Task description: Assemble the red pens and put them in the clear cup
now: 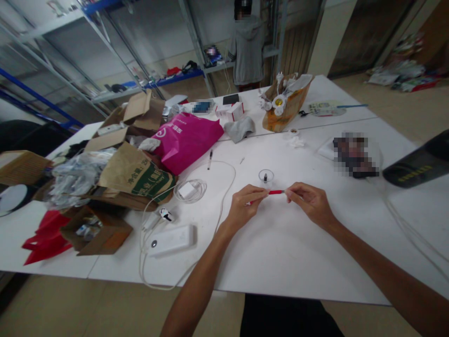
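Between my two hands, above the white table [315,243], is a thin red pen-like stick [275,192] with a short greyish end at the right. My left hand [247,202] is closed around its left part, and a bit of red shows below the fingers. At the greyish end, my right hand [309,200] pinches with thumb and fingertips. Whether the stick is a pen or a small tool I cannot make out. Just beyond my hands stands a small clear round dish [261,172] with a dark little piece [265,178] at its middle.
Left lie a white power bank [171,240], coiled cable [201,192], cardboard box [115,234] and magenta bag [191,133]. A black pen [210,159] lies farther in. At right are a dark bottle [417,161] and cables. Behind stand a paper bag [291,110] and a person [248,51].
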A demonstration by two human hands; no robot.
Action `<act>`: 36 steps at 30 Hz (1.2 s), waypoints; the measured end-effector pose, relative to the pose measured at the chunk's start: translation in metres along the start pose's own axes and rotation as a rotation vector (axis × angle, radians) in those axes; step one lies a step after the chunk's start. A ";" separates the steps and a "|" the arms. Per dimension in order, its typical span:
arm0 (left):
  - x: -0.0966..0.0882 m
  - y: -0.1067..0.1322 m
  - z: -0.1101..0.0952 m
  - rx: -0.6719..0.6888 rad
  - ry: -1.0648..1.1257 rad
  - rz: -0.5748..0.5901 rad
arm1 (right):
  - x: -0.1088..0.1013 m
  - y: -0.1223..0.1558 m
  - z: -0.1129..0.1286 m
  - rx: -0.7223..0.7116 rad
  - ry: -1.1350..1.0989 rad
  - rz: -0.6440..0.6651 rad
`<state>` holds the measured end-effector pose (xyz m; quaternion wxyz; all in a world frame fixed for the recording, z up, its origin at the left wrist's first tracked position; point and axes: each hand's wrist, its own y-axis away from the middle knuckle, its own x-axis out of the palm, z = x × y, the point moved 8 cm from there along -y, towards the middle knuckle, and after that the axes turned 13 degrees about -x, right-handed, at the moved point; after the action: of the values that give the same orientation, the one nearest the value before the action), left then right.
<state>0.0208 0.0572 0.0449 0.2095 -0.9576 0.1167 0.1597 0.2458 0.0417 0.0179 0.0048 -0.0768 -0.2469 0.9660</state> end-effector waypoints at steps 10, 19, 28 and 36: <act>0.004 -0.001 0.007 -0.075 -0.092 -0.024 | 0.000 0.001 -0.001 -0.063 -0.014 -0.017; 0.005 -0.001 0.005 -0.095 -0.087 -0.002 | 0.003 -0.002 0.028 -0.265 0.129 0.024; 0.003 -0.002 0.008 -0.143 -0.033 -0.006 | 0.008 -0.044 0.062 -0.301 0.193 0.184; -0.008 -0.006 0.012 -0.250 0.032 -0.075 | 0.039 -0.116 0.108 -0.373 0.352 0.605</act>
<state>0.0123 0.0687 0.0393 0.0926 -0.9823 0.0636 0.1496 0.1878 0.0936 0.1611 -0.2518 -0.3102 -0.3798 0.8343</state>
